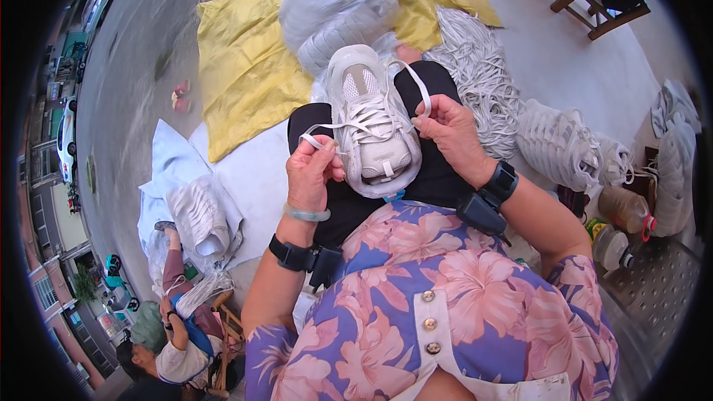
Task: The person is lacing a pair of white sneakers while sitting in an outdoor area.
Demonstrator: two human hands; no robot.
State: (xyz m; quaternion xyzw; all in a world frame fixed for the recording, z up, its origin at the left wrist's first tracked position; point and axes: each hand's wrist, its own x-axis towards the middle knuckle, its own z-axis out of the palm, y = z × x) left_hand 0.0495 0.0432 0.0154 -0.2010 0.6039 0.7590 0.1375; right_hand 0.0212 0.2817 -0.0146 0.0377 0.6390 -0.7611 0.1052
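Note:
A white sneaker (386, 161) lies on my lap across my dark trousers, its toe pointing away from me and its heel toward my body. White laces (369, 113) run partway through its eyelets, with a loose length going out to each side. My left hand (312, 167) pinches the lace on the left of the shoe between thumb and fingertips. On the right, my right hand (448, 134) pinches the other lace, which loops up and over from the shoe's side. Both hands are beside the shoe's opening.
A big pile of loose white laces (479, 82) lies ahead to the right. Rows of white shoes (557, 141) stand at the right near plastic bottles (624, 208). A yellow sheet (249, 52) carries bagged shoes (342, 11). Another person (182, 356) sits at the lower left.

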